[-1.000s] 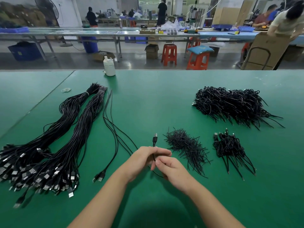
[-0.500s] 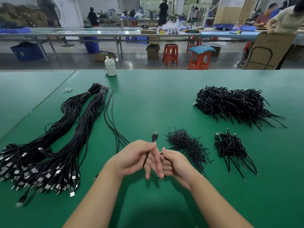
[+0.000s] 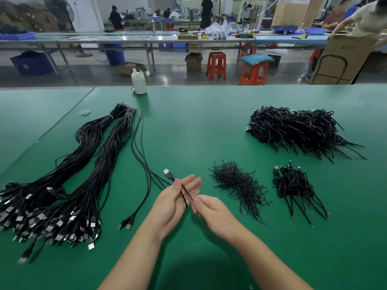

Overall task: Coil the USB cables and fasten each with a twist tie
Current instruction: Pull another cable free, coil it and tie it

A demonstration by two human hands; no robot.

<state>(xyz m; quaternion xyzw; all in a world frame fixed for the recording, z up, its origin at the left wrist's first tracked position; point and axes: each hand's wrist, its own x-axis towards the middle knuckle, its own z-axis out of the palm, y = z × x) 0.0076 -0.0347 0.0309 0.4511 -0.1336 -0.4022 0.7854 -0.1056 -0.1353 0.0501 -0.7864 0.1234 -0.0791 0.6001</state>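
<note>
- My left hand lies flat, fingers straight, a USB cable across its palm, plug jutting past.
- My right hand pinches that cable's loop above the bench.

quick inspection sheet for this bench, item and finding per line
surface: green mat, seam at left.
job's things: twist ties in a loose heap; small coiled pile; big coiled pile.
clutter: white bottle; rubber bands.
grippers: left hand flat, cable laid over its fingers; right hand pinches the cable.
cables: two uncoiled bundles; loose cables beside them.
surroundings: red stools, benches, people.
</note>
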